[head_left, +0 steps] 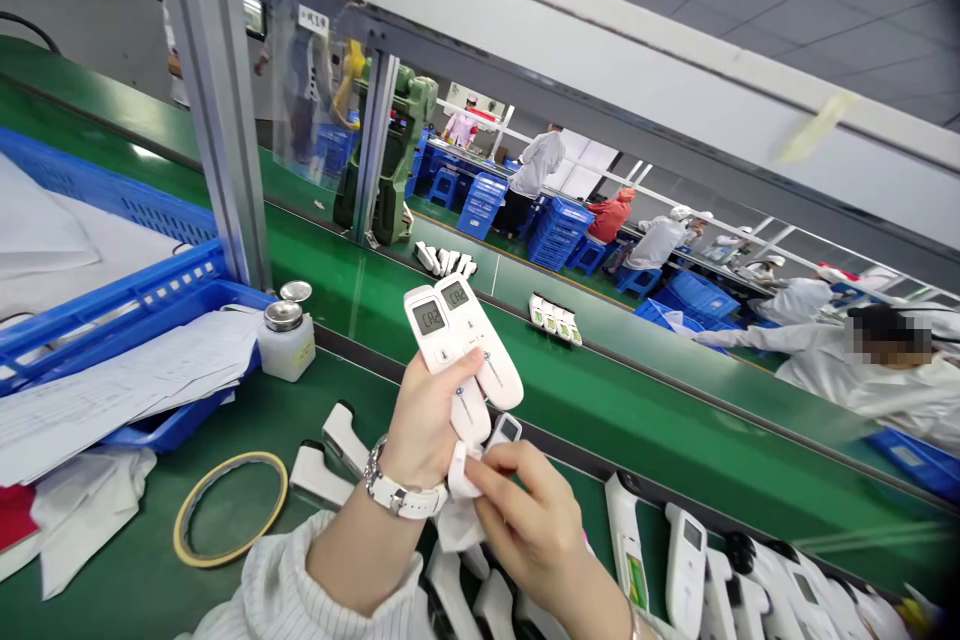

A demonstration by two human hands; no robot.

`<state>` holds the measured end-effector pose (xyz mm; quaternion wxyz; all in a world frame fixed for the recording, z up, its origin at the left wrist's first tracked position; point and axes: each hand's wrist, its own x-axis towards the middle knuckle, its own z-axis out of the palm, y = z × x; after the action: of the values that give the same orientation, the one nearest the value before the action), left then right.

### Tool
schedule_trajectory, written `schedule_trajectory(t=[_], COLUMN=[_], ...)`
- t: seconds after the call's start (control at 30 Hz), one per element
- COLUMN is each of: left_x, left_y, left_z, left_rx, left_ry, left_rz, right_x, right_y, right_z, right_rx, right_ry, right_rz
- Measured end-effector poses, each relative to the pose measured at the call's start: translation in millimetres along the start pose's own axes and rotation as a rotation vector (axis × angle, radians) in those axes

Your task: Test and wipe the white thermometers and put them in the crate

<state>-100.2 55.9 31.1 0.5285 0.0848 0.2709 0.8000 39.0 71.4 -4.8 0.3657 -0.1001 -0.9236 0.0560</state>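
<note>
Two white infrared thermometers [493, 352] with lit grey displays are fanned side by side in my left hand [429, 410], its thumb pressed across them. My right hand [529, 510] is just below, closed on a white cloth [459, 523] that hangs under its fingertips near the thermometers' lower ends. Another thermometer's small display shows just behind my right fingers. More white thermometers lie on the green bench beneath my hands, partly hidden by them. To the left of my left wrist lie two white thermometers [321, 476] with dark heads.
A tape roll [184, 520] lies at left, near a dispenser bottle [288, 345] and blue crates [217, 295] holding papers. Several thermometers [686, 560] line the bench at right. A conveyor [420, 320] carrying small white parts [555, 320] runs ahead, behind a metal post [217, 100]. Co-workers sit beyond.
</note>
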Motion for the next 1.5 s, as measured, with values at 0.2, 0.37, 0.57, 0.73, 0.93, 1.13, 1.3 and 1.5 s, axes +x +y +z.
schedule_trajectory(t=[0.2,0.37,0.57,0.73,0.93,1.13,1.3,1.5], left_x=[-2,-4,-5,-7,-9,-10,-11,-12], left_y=[-3,-5,-9,-11,-13,-13,-14,-16], left_z=[1.4,3.0,3.8,3.8,5.8,6.1,7.1,8.2], left_rx=[0.008,0.010,0.027,0.049,0.064,0.084,0.105,0.118], left_ry=[-0.021,-0.031,-0.038,-0.060,-0.063,-0.069,-0.074,-0.068], left_rz=[0.000,-0.002,-0.015,-0.029,-0.026,-0.039,-0.046,-0.058], right_x=[-5,-4,-7,-9,-10,-14,-15,-20], right_y=[2,0,-1,-1,-3,-2,0,-7], right_z=[-4,-5,-9,-13,-15,-20,-22,-41], right_rx=[-0.053,-0.036,-0.057,-0.061,-0.037,-0.046,-0.065,-0.048], right_ry=[0.057,0.026,-0.017,0.034,-0.049,-0.068,-0.019,-0.270], right_rz=[0.033,-0.025,-0.018,0.036,0.008,0.030,0.083,0.070])
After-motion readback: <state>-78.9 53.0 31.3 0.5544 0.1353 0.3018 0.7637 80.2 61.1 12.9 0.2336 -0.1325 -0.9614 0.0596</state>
